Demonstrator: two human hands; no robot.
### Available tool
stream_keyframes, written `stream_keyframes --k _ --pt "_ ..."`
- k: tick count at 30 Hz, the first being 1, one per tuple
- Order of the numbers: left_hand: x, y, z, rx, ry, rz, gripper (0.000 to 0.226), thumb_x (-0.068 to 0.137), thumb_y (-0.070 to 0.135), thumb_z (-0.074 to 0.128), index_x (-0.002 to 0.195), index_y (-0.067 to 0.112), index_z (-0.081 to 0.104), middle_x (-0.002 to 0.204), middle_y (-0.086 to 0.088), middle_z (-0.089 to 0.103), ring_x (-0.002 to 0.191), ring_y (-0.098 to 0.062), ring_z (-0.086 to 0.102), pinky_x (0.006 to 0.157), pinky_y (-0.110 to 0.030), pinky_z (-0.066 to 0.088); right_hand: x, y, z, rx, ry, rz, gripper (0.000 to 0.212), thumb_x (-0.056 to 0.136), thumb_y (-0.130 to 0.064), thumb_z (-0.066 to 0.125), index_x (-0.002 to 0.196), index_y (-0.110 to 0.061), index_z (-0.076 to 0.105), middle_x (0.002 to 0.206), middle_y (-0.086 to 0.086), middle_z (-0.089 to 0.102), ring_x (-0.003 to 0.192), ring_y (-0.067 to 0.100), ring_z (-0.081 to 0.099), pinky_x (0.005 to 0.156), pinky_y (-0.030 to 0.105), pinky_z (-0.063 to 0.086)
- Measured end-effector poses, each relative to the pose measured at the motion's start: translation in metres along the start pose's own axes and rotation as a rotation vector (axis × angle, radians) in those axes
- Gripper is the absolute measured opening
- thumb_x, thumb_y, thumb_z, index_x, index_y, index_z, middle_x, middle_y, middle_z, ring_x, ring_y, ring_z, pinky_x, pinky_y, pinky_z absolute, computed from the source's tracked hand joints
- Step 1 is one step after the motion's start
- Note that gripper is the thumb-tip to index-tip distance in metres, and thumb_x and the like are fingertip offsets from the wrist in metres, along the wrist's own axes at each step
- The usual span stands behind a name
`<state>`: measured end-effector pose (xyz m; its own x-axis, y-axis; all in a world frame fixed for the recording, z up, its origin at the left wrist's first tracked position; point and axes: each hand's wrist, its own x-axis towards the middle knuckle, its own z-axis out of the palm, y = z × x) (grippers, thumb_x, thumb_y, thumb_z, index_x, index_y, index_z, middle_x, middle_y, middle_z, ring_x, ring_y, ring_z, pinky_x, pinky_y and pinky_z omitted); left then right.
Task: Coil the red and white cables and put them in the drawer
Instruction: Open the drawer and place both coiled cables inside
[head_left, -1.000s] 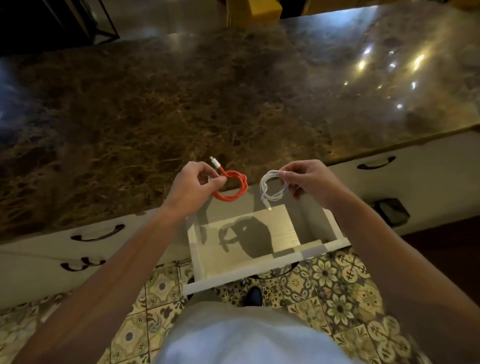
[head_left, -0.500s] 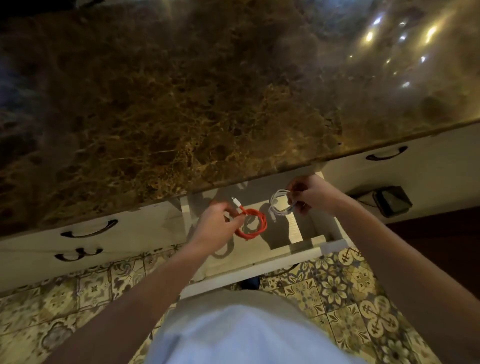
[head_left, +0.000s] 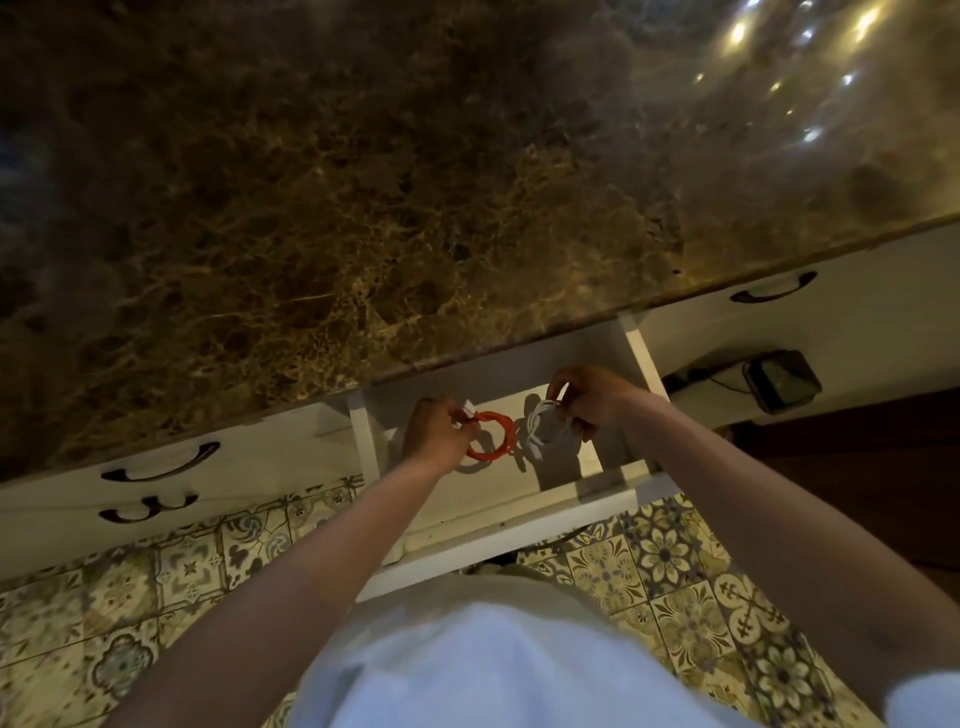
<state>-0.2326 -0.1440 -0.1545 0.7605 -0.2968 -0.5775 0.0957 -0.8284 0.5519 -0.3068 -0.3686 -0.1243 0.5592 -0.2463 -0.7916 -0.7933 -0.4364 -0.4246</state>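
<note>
Both hands down in the open drawer (head_left: 639, 358), frame centre. Left hand (head_left: 434, 434) pinches the coiled red cable (head_left: 493, 435); right hand (head_left: 589, 397) grips the coiled white cable (head_left: 543, 431). Coils side by side, just above the drawer floor.

a single head-worn camera looks steeply down from above the person, facing forward over a marble counter (head_left: 415, 182) to the open drawer (head_left: 498, 540) and tiled floor (head_left: 130, 613), close enough that both forearms fill the lower frame.
</note>
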Motion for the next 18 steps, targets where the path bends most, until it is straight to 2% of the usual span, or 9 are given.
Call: stream_keyframes --k 4,8,12,15,18 --pt "0.008 -0.007 0.002 0.032 0.013 -0.028 0.022 0.091 0.033 0.076 0.105 0.016 0.071 0.111 -0.004 0.07 0.097 -0.024 0.067 0.074 -0.028 0.044 0.008 0.004 0.006 0.015 -0.024 -0.004 0.024 0.099 0.008 0.054 0.108 -0.012 0.064 0.094 0.029 0.072 0.059 0.025 0.068 0.047 0.032 0.06" --pt "0.01 -0.011 0.004 0.028 0.005 0.012 0.025 0.089 0.036 0.078 0.101 0.016 0.071 0.106 -0.003 0.073 0.096 -0.023 0.069 0.079 -0.031 0.053 0.014 0.005 0.013 0.024 -0.031 -0.003 0.025 0.099 0.009 0.053 0.103 -0.014 0.064 0.086 0.028 0.069 0.058 0.029 0.065 0.053 0.04 0.06" --pt "0.008 -0.012 0.009 0.126 -0.009 0.086 0.022 0.086 0.032 0.081 0.097 0.017 0.071 0.114 -0.005 0.065 0.097 -0.024 0.067 0.084 -0.039 0.059 0.017 0.004 0.017 0.029 -0.048 -0.013 0.024 0.1 0.006 0.056 0.1 -0.016 0.062 0.095 0.033 0.07 0.069 0.035 0.068 0.061 0.044 0.061" --pt "0.009 -0.013 0.009 0.182 -0.003 0.103 0.022 0.085 0.032 0.081 0.094 0.015 0.071 0.113 -0.006 0.062 0.095 -0.025 0.066 0.079 -0.037 0.057 0.018 0.005 0.02 0.041 -0.036 0.001 0.019 0.101 0.001 0.057 0.108 -0.014 0.065 0.093 0.029 0.071 0.072 0.033 0.067 0.071 0.05 0.062" --pt "0.008 -0.012 0.007 0.27 0.015 0.134 0.023 0.086 0.038 0.08 0.09 0.016 0.072 0.109 -0.004 0.063 0.092 -0.023 0.066 0.074 -0.033 0.053 0.017 0.006 0.02 0.046 -0.012 0.018 0.019 0.102 -0.009 0.061 0.119 -0.014 0.068 0.1 0.023 0.074 0.079 0.032 0.071 0.074 0.048 0.064"
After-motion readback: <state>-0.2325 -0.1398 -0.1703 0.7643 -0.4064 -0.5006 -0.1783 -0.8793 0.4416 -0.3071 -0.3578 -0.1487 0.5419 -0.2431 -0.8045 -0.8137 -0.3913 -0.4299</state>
